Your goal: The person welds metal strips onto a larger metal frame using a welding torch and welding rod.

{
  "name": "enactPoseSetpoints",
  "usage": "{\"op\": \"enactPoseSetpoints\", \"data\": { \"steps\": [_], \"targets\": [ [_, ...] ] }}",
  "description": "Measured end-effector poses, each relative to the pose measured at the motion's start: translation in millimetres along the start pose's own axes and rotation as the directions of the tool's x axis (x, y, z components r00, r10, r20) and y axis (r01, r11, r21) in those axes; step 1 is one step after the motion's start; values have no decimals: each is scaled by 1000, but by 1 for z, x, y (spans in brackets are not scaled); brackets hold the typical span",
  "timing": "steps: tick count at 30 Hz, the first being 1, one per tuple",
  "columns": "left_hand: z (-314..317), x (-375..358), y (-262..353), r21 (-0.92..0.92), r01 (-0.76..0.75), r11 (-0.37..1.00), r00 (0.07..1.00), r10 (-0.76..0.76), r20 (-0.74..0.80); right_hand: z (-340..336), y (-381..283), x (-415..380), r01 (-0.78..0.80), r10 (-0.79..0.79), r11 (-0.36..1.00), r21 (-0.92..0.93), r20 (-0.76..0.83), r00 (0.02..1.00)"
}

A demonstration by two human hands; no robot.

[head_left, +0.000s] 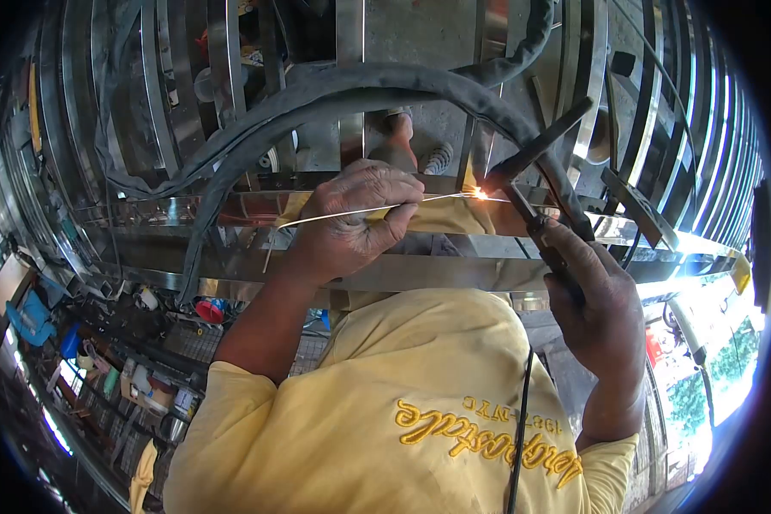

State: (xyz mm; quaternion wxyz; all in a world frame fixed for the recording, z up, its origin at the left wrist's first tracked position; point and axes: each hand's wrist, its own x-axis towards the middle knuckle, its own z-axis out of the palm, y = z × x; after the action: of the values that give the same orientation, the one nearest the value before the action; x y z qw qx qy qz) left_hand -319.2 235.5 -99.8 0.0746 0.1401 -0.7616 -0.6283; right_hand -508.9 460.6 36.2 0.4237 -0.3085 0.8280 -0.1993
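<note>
My left hand is closed in a pinch around a thin filler rod, whose far end reaches right toward a bright arc. My right hand wraps the handle of a TIG welding torch. The torch head points down at the arc and sparks, where a metal bar meets a polished rail. Behind the torch, its thick dark cable sleeve loops over the metal bars. The rod's tip is lost in the glare.
Shiny upright bars stand in rows ahead and to both sides. A short metal angle piece rests at the right. Tools and containers, including a steel pot, lie at the lower left. Feet show below the rails.
</note>
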Motion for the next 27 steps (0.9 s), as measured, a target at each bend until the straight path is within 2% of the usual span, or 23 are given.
{"op": "enactPoseSetpoints", "data": {
  "steps": [6, 9, 15, 18, 21, 27],
  "targets": [
    [-1, 1, 1, 13, 2, 1000, 1000, -2, 5, 4, 2, -2, 9, -7, 999, 38, -61, 998],
    [-1, 1, 1, 5, 9, 1000, 1000, -9, 5, -1, 2, -2, 7, -6, 1000, -6, 22, 1000],
    [-2, 0, 1, 8, 27, 1000, 999, -27, 20, 3, 3, -2, 23, -24, 1000, -18, -26, 999],
    [-4, 1, 4, 13, 53, 999, 998, -53, 33, -3, 3, -2, 44, -43, 999, -18, 16, 999],
    [-2, 1, 4, 15, 32, 999, 999, -33, 20, -1, -1, -2, -15, 15, 999, -43, 3, 1000],
    [-1, 1, 0, 7, -2, 1000, 1000, 2, 8, 4, 3, -3, 29, -27, 999, 29, -80, 996]
  ]
}}
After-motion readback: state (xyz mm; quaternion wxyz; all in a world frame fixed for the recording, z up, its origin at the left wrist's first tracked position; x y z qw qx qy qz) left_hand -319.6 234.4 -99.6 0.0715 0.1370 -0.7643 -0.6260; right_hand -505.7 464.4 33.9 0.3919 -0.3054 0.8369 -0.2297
